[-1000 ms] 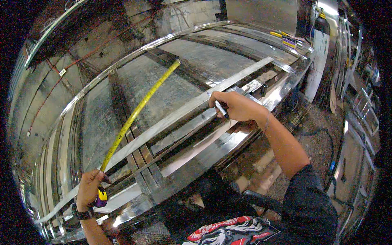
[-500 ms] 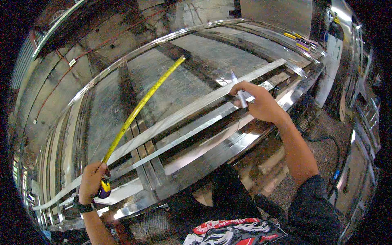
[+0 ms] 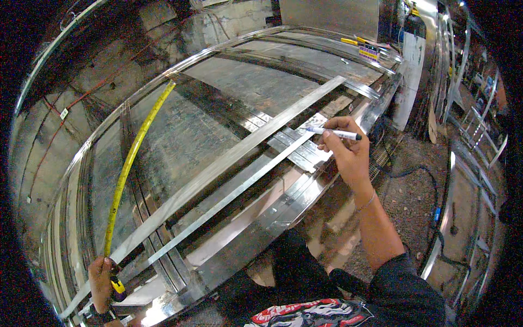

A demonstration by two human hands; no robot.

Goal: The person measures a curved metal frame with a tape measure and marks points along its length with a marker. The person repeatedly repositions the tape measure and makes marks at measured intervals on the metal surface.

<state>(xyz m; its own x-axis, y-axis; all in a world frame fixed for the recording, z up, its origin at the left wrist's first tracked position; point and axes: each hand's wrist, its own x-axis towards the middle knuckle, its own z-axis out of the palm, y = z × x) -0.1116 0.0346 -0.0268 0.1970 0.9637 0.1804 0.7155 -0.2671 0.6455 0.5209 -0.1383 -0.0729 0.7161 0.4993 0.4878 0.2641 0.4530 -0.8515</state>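
My left hand (image 3: 99,282), low on the left, is closed around a yellow and black tape measure (image 3: 117,289). Its yellow blade (image 3: 128,162) runs out long and slightly curved, with the free end above the table's dark panels. A white marker pen (image 3: 342,133) with a black end is pinched in my right hand (image 3: 348,150), its tip pointing left. That tip is close to the far end of a narrow metal strip (image 3: 234,193); I cannot tell whether they touch. Beside the strip lies a longer, wider flat metal bar (image 3: 239,155), stretching diagonally between my hands.
Metal rails and crosspieces form the large work table (image 3: 256,210). A small yellow and purple box (image 3: 369,53) and yellow-handled tools lie at its far right corner. Right of it stands a tall cylinder (image 3: 411,71). A dark hose (image 3: 417,169) crosses the floor.
The view has shifted to the right. My right hand has turned the blurred pen into a writing hold and brought it over the narrow strip. The tape stays extended in my left hand.
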